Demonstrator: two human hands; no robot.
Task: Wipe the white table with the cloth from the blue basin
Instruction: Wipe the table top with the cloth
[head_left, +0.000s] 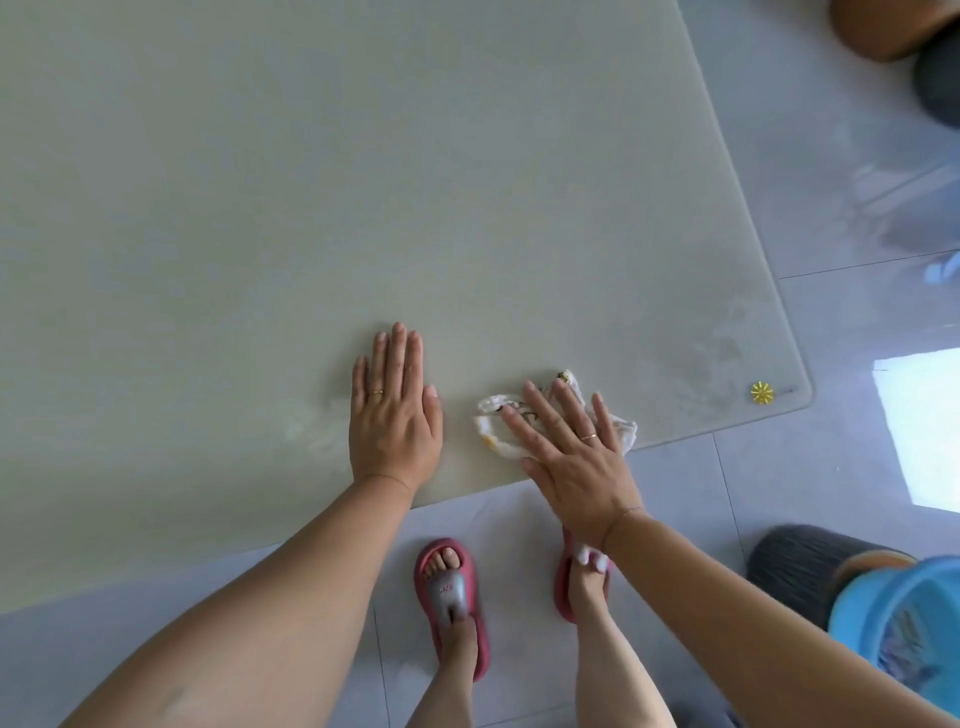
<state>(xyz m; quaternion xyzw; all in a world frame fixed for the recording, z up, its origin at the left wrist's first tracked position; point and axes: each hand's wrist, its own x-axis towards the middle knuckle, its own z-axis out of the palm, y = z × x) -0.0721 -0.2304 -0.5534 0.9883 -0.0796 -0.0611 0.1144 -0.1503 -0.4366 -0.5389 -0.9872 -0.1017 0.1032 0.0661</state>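
White glass-topped table (363, 156) across most of the view, its near edge running on a slant, its rounded corner at the right; faint dull smears on the surface near that corner and just left of the left hand. Grey tiled floor (779, 493) below and to the right of the table; a bright patch of light on it at the right edge. Blue basin (857, 618) at the lower right, well apart from the table, beside a dark ribbed round thing (789, 566); contents too blurred to tell. Left hand (395, 421) flat on the table near the front edge, palm down, fingers straight and close together, thumb out to the side; holding nothing. Right hand (571, 462) just beside it, pressing flat on the cloth (626, 431), fingers straight and spread apart, not curled round it. Red slippers (449, 592) on the floor below the table edge. Cloth white with yellowish marks, crumpled, lying on the table at its front edge, showing on both sides of the right hand. Small gold flower-shaped sticker (762, 392) at the table's corner. Thin ring on each hand.
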